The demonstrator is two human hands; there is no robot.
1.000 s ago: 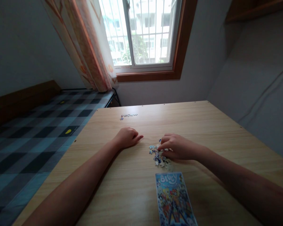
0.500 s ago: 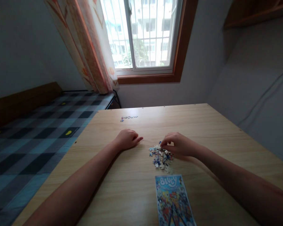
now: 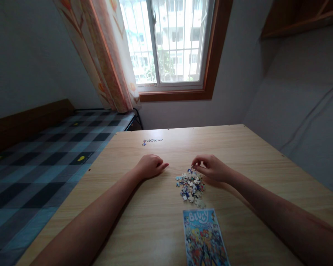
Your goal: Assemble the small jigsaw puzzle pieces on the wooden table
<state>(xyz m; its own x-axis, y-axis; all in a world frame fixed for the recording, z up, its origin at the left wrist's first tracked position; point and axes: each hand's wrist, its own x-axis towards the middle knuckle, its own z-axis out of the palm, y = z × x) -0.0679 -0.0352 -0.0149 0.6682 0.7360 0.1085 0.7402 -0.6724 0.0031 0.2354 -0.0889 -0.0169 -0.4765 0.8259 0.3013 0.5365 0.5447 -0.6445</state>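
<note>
Item: loose heap of jigsaw pieces, small, mixed blue, white and red, lying on the wooden table in front of the person, slightly right of centre. Heap runs longest from its far edge toward the person, with its near end close to the Bluey picture card. The card lies flat, long axis also pointing away from the person. Right hand: nearer of the two, at the heap's far right edge, heel resting on the table. Thumb and forefinger are pinched together at the farthest pieces; whether a piece sits between them is too small to tell. From that pinch the bulk of the heap lies toward the person and a little left. Left hand: on the table to the left of the heap, apart from it, fingers curled under, forefinger pointing at the heap, nothing seen in it. Also present: short row of joined pieces, well apart at the far left of the table. Beyond: barred window, patterned curtain, checked bedcover.
</note>
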